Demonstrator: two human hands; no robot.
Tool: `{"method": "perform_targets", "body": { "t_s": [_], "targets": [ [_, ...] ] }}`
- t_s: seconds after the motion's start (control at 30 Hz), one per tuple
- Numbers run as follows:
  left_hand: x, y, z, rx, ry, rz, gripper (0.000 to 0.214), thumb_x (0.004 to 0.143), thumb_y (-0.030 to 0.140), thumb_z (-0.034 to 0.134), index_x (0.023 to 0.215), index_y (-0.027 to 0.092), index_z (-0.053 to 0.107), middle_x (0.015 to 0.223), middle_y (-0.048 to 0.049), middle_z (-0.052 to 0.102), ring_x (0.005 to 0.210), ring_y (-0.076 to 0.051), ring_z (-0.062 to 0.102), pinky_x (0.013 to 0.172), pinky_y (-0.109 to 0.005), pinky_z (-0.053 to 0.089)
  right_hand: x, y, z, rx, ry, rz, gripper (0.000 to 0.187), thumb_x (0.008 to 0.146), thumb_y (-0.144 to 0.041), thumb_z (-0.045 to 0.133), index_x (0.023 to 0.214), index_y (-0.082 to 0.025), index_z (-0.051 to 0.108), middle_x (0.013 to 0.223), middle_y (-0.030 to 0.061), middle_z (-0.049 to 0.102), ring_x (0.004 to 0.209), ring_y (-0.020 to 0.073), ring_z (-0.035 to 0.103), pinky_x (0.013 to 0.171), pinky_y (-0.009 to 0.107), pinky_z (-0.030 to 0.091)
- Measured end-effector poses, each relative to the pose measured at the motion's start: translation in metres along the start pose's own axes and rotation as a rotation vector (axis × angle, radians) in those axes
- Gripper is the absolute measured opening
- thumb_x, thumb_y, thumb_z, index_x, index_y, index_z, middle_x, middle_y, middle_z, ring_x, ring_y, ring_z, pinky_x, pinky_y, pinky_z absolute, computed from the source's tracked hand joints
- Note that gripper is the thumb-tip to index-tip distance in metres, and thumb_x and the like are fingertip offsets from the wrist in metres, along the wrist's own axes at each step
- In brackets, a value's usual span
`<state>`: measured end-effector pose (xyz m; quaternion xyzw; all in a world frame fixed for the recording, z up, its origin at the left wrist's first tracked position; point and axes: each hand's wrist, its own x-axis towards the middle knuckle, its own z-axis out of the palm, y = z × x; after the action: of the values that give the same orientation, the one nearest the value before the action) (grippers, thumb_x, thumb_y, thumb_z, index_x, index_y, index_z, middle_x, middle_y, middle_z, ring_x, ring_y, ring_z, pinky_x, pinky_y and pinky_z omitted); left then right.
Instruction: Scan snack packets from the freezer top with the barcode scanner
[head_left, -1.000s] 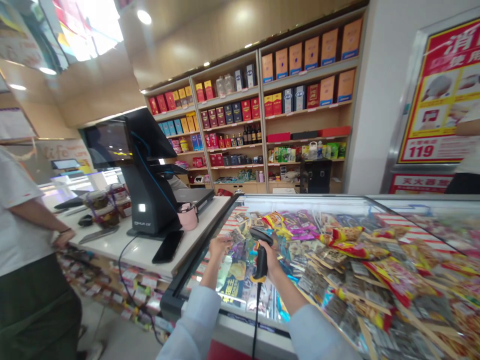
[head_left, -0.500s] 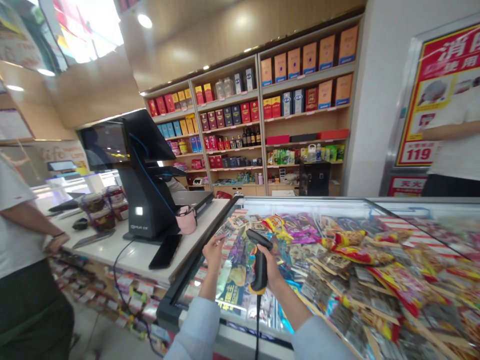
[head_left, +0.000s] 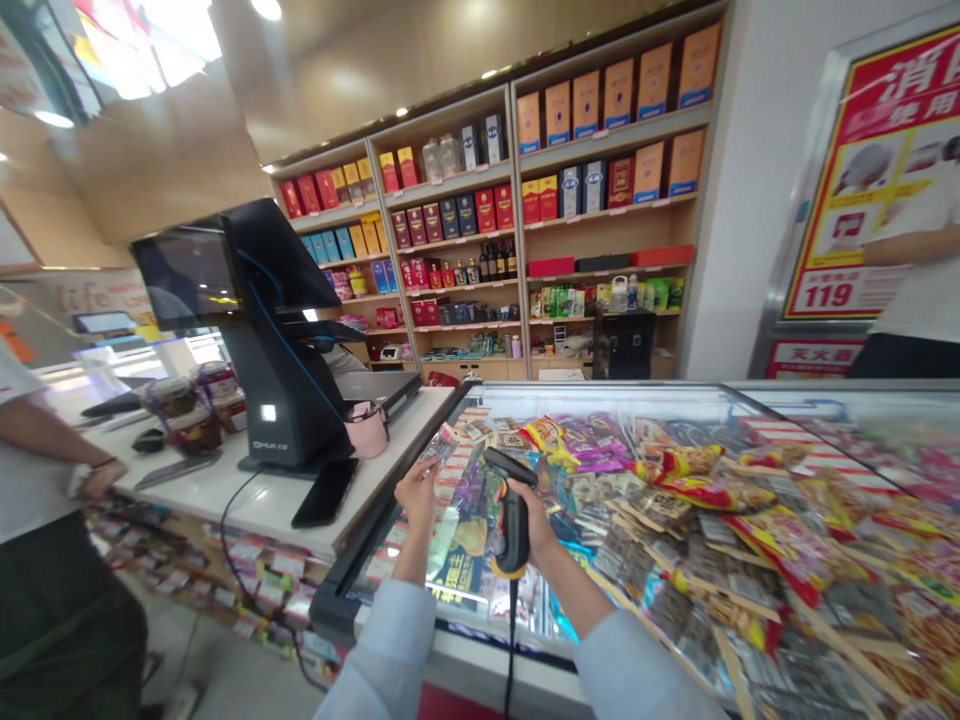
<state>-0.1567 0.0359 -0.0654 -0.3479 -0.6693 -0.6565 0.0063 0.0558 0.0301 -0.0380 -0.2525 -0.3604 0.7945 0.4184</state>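
My right hand (head_left: 525,525) grips a black corded barcode scanner (head_left: 513,520), its head tilted up and left and its cord dropping straight down. My left hand (head_left: 415,492) pinches a small flat snack packet (head_left: 439,445) at the fingertips, a short way from the scanner's head. Both hands are above the glass-topped chest freezer (head_left: 600,395), which is heaped with hanging strips and bags of snacks (head_left: 675,510). Light blue sleeves cover both my forearms.
To the left stands a white checkout counter (head_left: 247,510) with a black POS terminal (head_left: 270,350), a black phone, a pink cup and jars. A person stands at each side. Shelves of boxed liquor and goods (head_left: 510,200) line the back wall.
My view has shifted slightly, and both hands have risen a little with the scanner and packet. The person at the right now stands further into view.
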Motion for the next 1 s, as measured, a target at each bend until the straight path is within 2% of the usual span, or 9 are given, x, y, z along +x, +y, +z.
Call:
{"method": "perform_targets", "body": {
  "t_s": [0.17,0.43,0.53,0.63,0.7,0.8,0.9,1.0],
  "targets": [
    [0.000,0.001,0.000,0.013,-0.005,-0.018,0.024,0.072,0.034,0.064,0.089,0.022,0.077,0.100,-0.0038,0.075,0.098,-0.025,0.067,0.084,-0.033,0.051,0.001,0.002,-0.001,-0.008,-0.006,-0.030,0.040,0.065,-0.056,0.066,0.064,-0.017,0.059,0.040,0.0003,0.055,0.032,0.0122,0.049,0.034,0.021,0.039],
    [0.000,0.001,0.002,0.014,0.000,0.014,0.030,0.071,0.039,0.062,0.089,0.019,0.077,0.084,-0.0030,0.074,0.080,-0.021,0.067,0.073,-0.030,0.049,0.001,0.003,0.001,-0.020,0.046,0.030,0.035,0.075,-0.050,0.057,0.068,-0.016,0.061,0.040,0.0011,0.055,0.032,0.0124,0.050,0.033,0.021,0.039],
    [-0.002,0.003,0.006,0.043,-0.060,-0.015,0.033,0.069,0.040,0.063,0.089,0.018,0.076,0.066,-0.0001,0.068,0.066,-0.018,0.062,0.063,-0.027,0.046,-0.002,-0.002,0.007,-0.012,0.105,0.007,0.030,0.075,-0.047,0.061,0.070,-0.017,0.059,0.040,-0.0020,0.053,0.032,0.0124,0.050,0.033,0.021,0.040],
    [-0.006,0.011,0.014,0.036,-0.186,-0.034,0.035,0.066,0.041,0.065,0.088,0.017,0.076,0.052,0.0029,0.058,0.057,-0.016,0.056,0.057,-0.025,0.042,-0.005,-0.012,0.013,-0.024,0.166,-0.063,0.025,0.071,-0.043,0.066,0.071,-0.019,0.058,0.040,-0.0044,0.051,0.031,0.0124,0.049,0.032,0.022,0.040],
    [-0.010,0.023,0.021,0.008,-0.286,-0.025,0.035,0.063,0.041,0.067,0.087,0.017,0.075,0.049,0.0035,0.056,0.055,-0.015,0.053,0.055,-0.024,0.041,-0.010,-0.023,0.015,-0.063,0.166,-0.122,0.025,0.069,-0.041,0.067,0.071,-0.018,0.060,0.040,-0.0038,0.052,0.031,0.0129,0.049,0.032,0.022,0.040],
    [-0.020,0.051,0.036,-0.041,-0.427,0.008,0.033,0.060,0.039,0.070,0.085,0.018,0.075,0.054,0.0019,0.059,0.056,-0.015,0.054,0.055,-0.024,0.041,-0.027,-0.049,0.010,-0.109,0.154,-0.222,0.025,0.067,-0.041,0.068,0.072,-0.017,0.062,0.040,-0.0030,0.053,0.033,0.0139,0.051,0.033,0.023,0.042],
    [-0.042,0.089,0.057,-0.068,-0.543,0.084,0.028,0.058,0.036,0.072,0.082,0.020,0.076,0.062,0.0002,0.063,0.062,-0.016,0.055,0.058,-0.025,0.041,-0.053,-0.079,-0.006,-0.129,0.170,-0.302,0.022,0.065,-0.037,0.069,0.071,-0.017,0.063,0.040,-0.0028,0.055,0.034,0.0133,0.052,0.034,0.022,0.041],
    [-0.072,0.127,0.082,-0.088,-0.662,0.179,0.030,0.058,0.035,0.073,0.084,0.020,0.076,0.065,0.0006,0.064,0.061,-0.015,0.053,0.060,-0.025,0.039,-0.086,-0.109,-0.030,-0.111,0.245,-0.372,0.021,0.064,-0.035,0.070,0.072,-0.016,0.063,0.039,-0.0030,0.055,0.034,0.0126,0.050,0.034,0.021,0.039]
  ]
}}
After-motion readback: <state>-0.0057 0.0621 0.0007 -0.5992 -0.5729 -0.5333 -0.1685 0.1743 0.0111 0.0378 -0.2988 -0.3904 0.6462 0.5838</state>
